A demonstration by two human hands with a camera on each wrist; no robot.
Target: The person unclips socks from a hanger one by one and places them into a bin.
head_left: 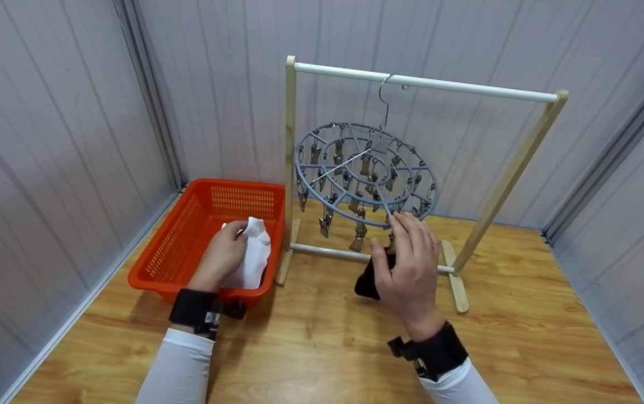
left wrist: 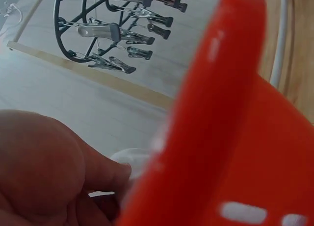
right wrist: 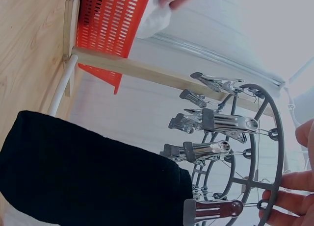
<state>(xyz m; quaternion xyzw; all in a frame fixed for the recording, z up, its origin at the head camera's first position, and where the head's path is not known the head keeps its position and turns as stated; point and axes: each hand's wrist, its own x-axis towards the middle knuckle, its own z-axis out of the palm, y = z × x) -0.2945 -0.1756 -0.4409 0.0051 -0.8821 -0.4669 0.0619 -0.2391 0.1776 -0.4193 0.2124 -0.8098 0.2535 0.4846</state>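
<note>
My left hand (head_left: 223,252) pinches a white sock (head_left: 253,255) by its upper end, inside the orange basket (head_left: 206,182). In the left wrist view the basket's rim hides much of the sock. My right hand (head_left: 411,269) is at the near right edge of a round grey clip hanger (head_left: 344,214), its fingers fairly straight. The right wrist view shows fingertips (right wrist: 289,201) touching the hanger's outer ring, with the thumb apart from it. A black sock (right wrist: 98,172) hangs from a metal clip (right wrist: 216,210) below this hand, partly hidden by it in the head view.
The hanger's hook (head_left: 383,98) hangs on the white top bar (head_left: 467,87) of a wooden-sided rack (head_left: 512,179). Several metal clips (head_left: 358,230) dangle below the ring. The basket stands left of the rack on the wood-grain surface (head_left: 322,348), with pale panel walls around.
</note>
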